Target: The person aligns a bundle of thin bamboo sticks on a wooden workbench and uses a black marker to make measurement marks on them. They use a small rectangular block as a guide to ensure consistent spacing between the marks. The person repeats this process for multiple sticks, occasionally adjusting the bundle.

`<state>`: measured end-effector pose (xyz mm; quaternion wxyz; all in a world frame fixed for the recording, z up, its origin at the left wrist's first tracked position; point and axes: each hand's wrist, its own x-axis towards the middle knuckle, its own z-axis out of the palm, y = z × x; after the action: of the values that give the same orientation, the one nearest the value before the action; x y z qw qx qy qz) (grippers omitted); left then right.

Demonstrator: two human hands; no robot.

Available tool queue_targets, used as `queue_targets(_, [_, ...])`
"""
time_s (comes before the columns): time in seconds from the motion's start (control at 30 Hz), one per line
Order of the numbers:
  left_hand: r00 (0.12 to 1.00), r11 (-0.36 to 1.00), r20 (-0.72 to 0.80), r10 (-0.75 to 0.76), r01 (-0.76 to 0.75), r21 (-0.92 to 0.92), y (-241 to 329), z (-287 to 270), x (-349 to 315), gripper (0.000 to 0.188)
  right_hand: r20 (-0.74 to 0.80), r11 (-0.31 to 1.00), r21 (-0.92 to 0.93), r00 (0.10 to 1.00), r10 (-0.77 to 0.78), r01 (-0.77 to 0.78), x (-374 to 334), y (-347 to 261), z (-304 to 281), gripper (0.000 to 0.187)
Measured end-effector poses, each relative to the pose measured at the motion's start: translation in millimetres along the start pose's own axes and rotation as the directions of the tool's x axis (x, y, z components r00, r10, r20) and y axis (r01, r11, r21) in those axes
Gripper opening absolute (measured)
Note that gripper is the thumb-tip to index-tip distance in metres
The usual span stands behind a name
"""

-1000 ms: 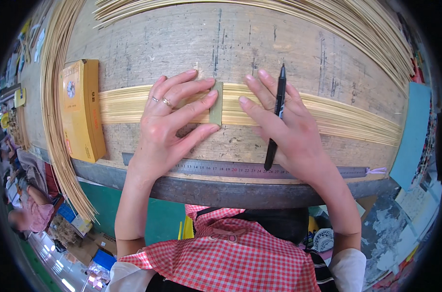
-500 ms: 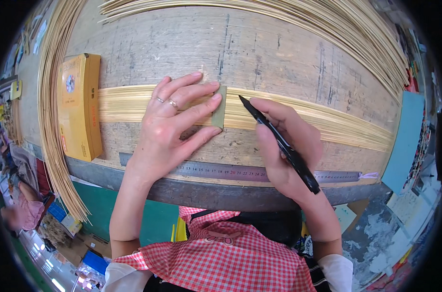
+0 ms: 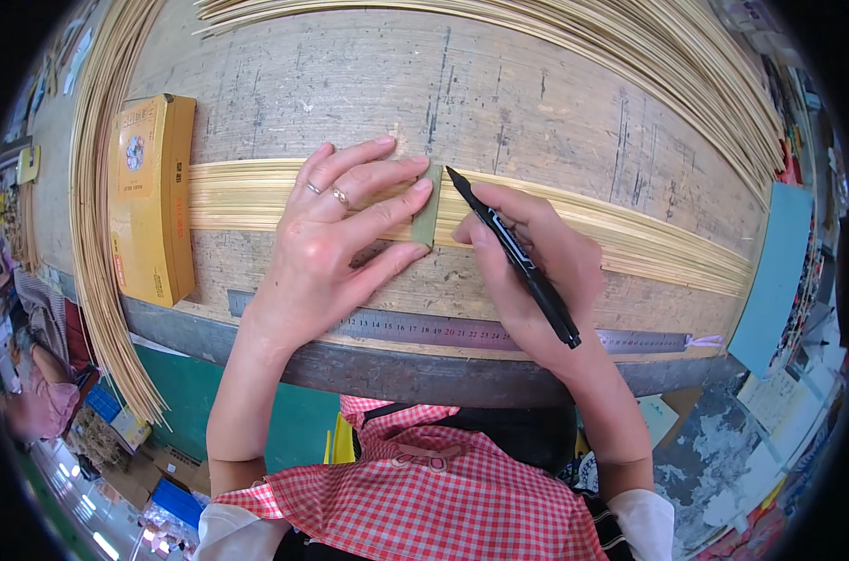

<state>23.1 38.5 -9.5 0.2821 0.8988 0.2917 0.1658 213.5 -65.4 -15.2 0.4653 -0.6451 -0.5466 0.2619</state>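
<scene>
Thin pale bamboo strips (image 3: pixel 672 239) lie side by side across the wooden workbench. Over them sits a narrow green strip (image 3: pixel 426 208), set crosswise. My left hand (image 3: pixel 336 220), with rings on two fingers, rests spread on the strips, its fingertips pressing the green strip's left edge. In my right hand (image 3: pixel 546 257) is a black marker pen (image 3: pixel 523 266), gripped between thumb and fingers. Its dark tip is just right of the green strip's upper end; whether it touches the bamboo I cannot tell.
A yellow box (image 3: pixel 149 201) stands at the strips' left end, a blue-green block (image 3: pixel 772 276) at their right. Along the bench's near edge lies a metal ruler (image 3: pixel 415 329). More bamboo bundles (image 3: pixel 107 178) hang over the left side; others (image 3: pixel 621 65) lie at the back.
My right hand has moved left and slightly up, bringing the marker's tip close to the green strip's upper end. My left hand and the green strip have shifted only slightly to the right.
</scene>
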Motion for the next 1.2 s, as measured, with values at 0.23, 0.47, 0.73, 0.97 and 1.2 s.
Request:
queue_targets(0.23, [1.0, 1.0, -0.001, 0.0, 0.0, -0.011, -0.5, 0.3, 0.1, 0.055, 0.049, 0.998, -0.061, 0.999, -0.002, 0.005, 3.4, -4.2, -3.4, 0.03])
queue_targets(0.47, [1.0, 1.0, 0.002, 0.0, 0.0, -0.006, 0.3, -0.1, 0.7, 0.055, 0.082, 0.995, -0.094, 0.996, 0.021, -0.014, 3.1, -9.3, -4.7, 0.028])
queue_targets(0.73, [1.0, 1.0, 0.006, 0.003, -0.003, -0.001, 0.7, -0.8, 0.2, 0.054, 0.115, 0.993, -0.108, 0.993, -0.037, 0.049, -11.6, -17.8, -8.9, 0.03])
queue_targets(0.97, [1.0, 1.0, 0.007, 0.004, -0.004, 0.012, 1.8, -1.3, 0.1, 0.054, 0.172, 0.997, -0.076, 0.985, 0.001, 0.012, -26.3, -25.8, -10.7, 0.032])
queue_targets(1.2, [1.0, 1.0, 0.016, 0.007, -0.008, 0.027, 1.3, -1.3, -0.1, 0.054, 0.225, 0.998, -0.034, 0.973, 0.051, -0.045, -31.7, -34.6, -18.6, 0.032])
